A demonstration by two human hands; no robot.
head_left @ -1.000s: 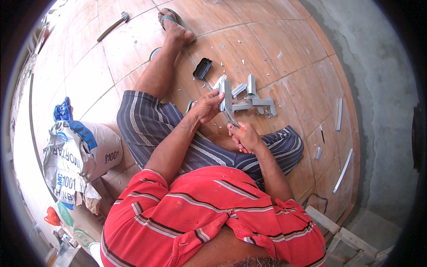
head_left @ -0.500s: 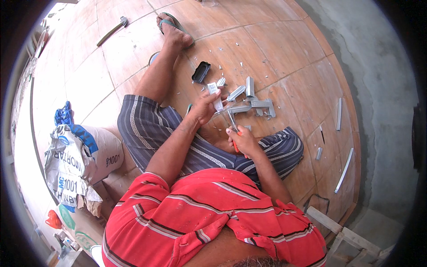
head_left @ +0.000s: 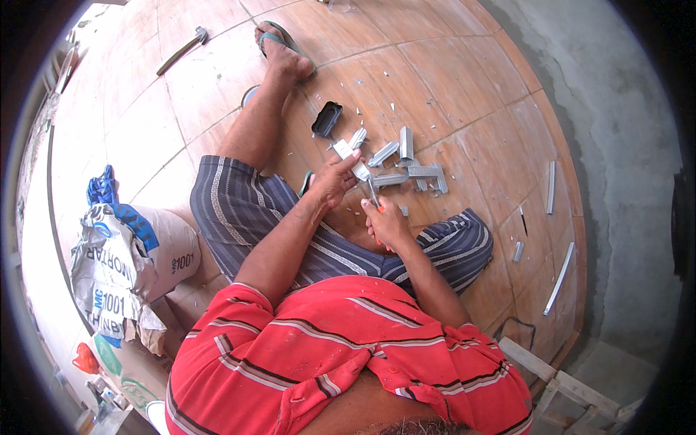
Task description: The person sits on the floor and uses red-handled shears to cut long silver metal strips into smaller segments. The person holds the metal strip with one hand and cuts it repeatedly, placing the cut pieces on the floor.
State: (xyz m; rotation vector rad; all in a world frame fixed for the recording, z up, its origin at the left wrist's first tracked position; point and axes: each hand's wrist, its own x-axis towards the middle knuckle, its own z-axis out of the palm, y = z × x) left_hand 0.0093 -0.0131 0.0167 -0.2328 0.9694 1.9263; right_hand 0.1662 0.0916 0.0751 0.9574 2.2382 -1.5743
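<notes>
My left hand (head_left: 336, 180) is closed around a short white channel-like piece (head_left: 344, 150), whose lower end points toward my right hand. In my right hand (head_left: 388, 223) is a pair of orange-handled snips (head_left: 373, 190), their grey blades up against that lower end. Whether the blades are parted is too small to tell. Just beyond lie several cut light-grey ribbed channel pieces (head_left: 407, 144), some overlapping. A black open tray (head_left: 328, 119) rests on the floor past my left hand.
Small white scraps dot the tiled floor (head_left: 464, 80). A hammer (head_left: 183, 51) lies at far left, near my outstretched leg. Printed mortar bags (head_left: 170, 250) stand at left. Thin strips (head_left: 560, 279) lie at right, with a wooden frame (head_left: 573, 388) at lower right.
My right hand and the snips have moved slightly up and left, bringing the blades to the white piece. My left hand has turned the piece, showing a plainer side.
</notes>
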